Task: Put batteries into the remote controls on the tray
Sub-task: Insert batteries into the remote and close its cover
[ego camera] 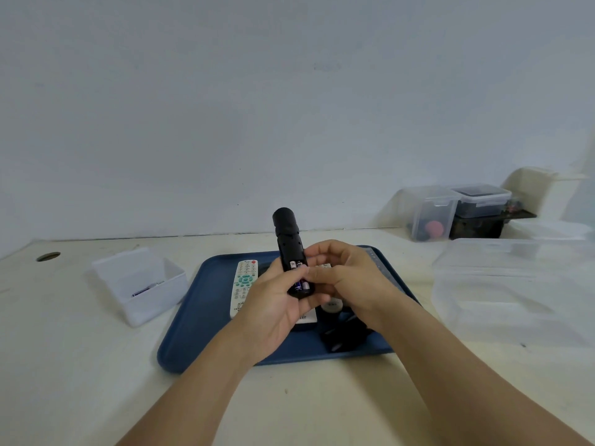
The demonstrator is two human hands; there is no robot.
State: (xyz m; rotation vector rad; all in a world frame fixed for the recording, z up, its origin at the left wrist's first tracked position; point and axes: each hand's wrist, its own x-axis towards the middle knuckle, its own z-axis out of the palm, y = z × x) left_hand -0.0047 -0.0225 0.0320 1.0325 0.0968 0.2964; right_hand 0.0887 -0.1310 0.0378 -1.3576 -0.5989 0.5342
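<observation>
A black remote control (287, 239) is held upright above the blue tray (193, 317), back side toward me, its battery compartment uncovered. Two batteries (301, 278) lie in that compartment. My left hand (273, 313) grips the remote's lower end from the left. My right hand (351, 278) is curled at the compartment, thumb and fingertips pressing on the right-hand battery. A white remote (244, 283) with green buttons lies face up on the tray at the left. More dark remotes (344, 336) lie on the tray under my right wrist, partly hidden.
A small white plastic box (141, 284) left of the tray holds a battery (143, 290). Large clear plastic containers (515, 284) stand at the right. Lidded clear boxes (457, 210) sit at the back right against the wall. A round hole (48, 256) marks the table's far left.
</observation>
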